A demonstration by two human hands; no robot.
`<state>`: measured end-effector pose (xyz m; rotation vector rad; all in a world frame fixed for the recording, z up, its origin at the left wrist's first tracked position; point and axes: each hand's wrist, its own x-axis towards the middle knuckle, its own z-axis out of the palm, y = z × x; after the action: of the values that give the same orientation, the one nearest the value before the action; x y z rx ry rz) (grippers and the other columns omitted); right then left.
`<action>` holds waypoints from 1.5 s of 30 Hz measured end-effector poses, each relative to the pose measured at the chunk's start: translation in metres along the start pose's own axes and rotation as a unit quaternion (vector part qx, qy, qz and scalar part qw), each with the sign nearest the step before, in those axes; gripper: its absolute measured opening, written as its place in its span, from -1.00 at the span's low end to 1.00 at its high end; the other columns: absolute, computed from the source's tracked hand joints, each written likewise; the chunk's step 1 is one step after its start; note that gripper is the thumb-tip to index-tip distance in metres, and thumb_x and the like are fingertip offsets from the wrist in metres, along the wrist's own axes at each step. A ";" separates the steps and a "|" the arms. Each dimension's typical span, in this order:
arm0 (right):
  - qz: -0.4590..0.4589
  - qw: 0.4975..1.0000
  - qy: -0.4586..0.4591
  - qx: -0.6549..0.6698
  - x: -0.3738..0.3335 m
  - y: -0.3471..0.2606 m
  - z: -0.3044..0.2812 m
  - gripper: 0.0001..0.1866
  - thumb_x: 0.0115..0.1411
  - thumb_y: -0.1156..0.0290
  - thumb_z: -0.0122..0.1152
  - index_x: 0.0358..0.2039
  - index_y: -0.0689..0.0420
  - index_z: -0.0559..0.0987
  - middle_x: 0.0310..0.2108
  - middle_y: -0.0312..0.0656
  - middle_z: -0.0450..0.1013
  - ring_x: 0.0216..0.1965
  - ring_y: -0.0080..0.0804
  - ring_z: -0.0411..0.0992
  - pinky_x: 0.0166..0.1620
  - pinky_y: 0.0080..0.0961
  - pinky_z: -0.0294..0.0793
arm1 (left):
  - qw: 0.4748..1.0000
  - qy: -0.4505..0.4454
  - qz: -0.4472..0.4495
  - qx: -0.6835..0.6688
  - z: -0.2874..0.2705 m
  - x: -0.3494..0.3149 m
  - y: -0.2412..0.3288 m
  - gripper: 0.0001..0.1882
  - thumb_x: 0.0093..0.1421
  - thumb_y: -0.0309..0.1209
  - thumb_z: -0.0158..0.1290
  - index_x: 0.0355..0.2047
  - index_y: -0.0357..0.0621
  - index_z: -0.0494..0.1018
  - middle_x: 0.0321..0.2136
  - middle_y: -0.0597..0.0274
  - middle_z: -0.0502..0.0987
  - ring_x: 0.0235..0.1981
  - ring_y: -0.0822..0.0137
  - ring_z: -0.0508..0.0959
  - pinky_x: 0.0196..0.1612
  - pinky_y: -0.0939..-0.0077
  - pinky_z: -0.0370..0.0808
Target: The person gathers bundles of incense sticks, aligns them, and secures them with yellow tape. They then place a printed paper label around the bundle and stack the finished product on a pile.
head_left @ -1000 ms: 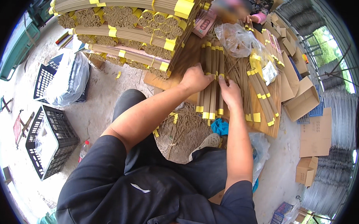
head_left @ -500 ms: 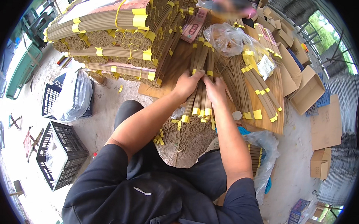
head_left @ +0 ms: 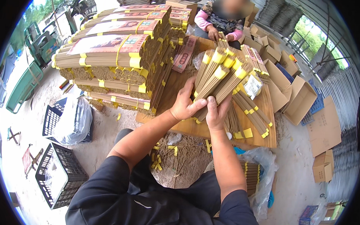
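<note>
Both my hands are closed round a thick clutch of incense stick bundles (head_left: 216,82), brown sticks with yellow paper bands near their upper ends. The clutch is lifted and tilted, its banded ends fanned away from me. My left hand (head_left: 185,102) grips its left side, and my right hand (head_left: 216,113) grips the right, thumbs close together in front. Beneath lies the wooden table (head_left: 164,108). Loose sticks and several banded bundles (head_left: 255,111) lie on it to the right of my right hand. A tall stack of labelled incense packs (head_left: 110,58) rises to the left.
Across the table sits a person (head_left: 222,22) with pink sleeves, hands at some sticks. Black crates (head_left: 61,175) stand on the floor at left. Open cardboard boxes (head_left: 299,97) are at right. A plastic-lined container with bundles (head_left: 251,174) sits by my right leg. Stick scraps (head_left: 178,160) litter the floor.
The bundles have risen off the table and tilted up between my hands, gathered into one clutch. My view has shifted, showing more of the stack and of the person opposite.
</note>
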<state>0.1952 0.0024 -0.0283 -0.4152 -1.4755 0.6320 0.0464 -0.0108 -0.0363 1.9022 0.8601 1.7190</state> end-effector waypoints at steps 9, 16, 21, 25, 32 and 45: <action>0.077 0.995 -0.017 0.057 0.027 -0.024 0.001 -0.20 0.22 0.28 0.38 0.33 0.29 0.17 0.16 -0.06 0.33 0.14 -0.29 0.36 0.22 -0.28 0.36 | 1.000 0.020 0.005 -0.012 -0.002 0.009 0.008 0.07 0.13 -0.01 0.32 0.39 -0.41 0.00 0.23 -0.21 0.34 0.26 0.02 0.39 0.31 0.17 0.30; 0.125 0.984 -0.051 0.114 0.046 -0.022 -0.006 -0.31 0.10 0.52 0.47 0.20 0.26 0.31 0.05 -0.16 0.46 0.03 -0.41 0.48 0.13 -0.39 0.48 | 0.994 0.007 -0.041 -0.098 -0.007 0.019 0.005 -0.07 0.20 -0.03 0.25 0.35 -0.39 0.12 0.18 -0.13 0.40 0.21 0.12 0.42 0.28 0.23 0.31; 0.119 0.986 -0.015 0.113 0.046 -0.020 -0.008 -0.32 0.06 0.56 0.45 0.17 0.25 0.32 0.03 -0.15 0.47 0.02 -0.40 0.49 0.12 -0.37 0.50 | 0.994 0.032 -0.050 -0.094 -0.001 0.020 0.002 -0.12 0.20 -0.04 0.21 0.33 -0.38 0.15 0.15 -0.10 0.43 0.18 0.17 0.44 0.27 0.24 0.33; 0.128 0.984 -0.036 0.122 0.046 -0.018 -0.012 -0.32 0.06 0.55 0.46 0.16 0.25 0.32 0.02 -0.16 0.47 0.01 -0.41 0.49 0.11 -0.36 0.51 | 0.994 -0.007 -0.030 -0.108 -0.006 0.023 0.004 -0.10 0.19 -0.13 0.17 0.37 -0.43 0.09 0.23 -0.15 0.37 0.26 0.10 0.38 0.33 0.23 0.26; 0.124 0.988 -0.030 0.088 0.043 -0.017 -0.011 -0.30 0.02 0.55 0.47 0.15 0.25 0.30 0.00 -0.15 0.46 -0.03 -0.41 0.49 0.08 -0.37 0.52 | 0.999 0.006 0.009 -0.038 -0.004 0.024 0.015 0.00 0.24 -0.16 0.22 0.45 -0.41 -0.10 0.33 -0.21 0.24 0.36 0.02 0.28 0.38 0.22 0.18; 0.105 0.989 -0.019 0.104 0.042 -0.017 -0.009 -0.33 0.05 0.52 0.43 0.14 0.24 0.29 -0.01 -0.18 0.43 -0.03 -0.45 0.45 0.08 -0.38 0.50 | 0.996 0.039 -0.001 -0.076 0.000 0.025 0.018 -0.42 0.07 -0.47 0.25 0.10 -0.22 0.30 0.18 -0.01 0.33 0.08 0.21 0.48 0.16 0.28 0.44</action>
<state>0.2054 0.0162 0.0147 -0.4006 -1.3956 0.9581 0.0503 -0.0062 -0.0064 1.7448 0.7355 1.8140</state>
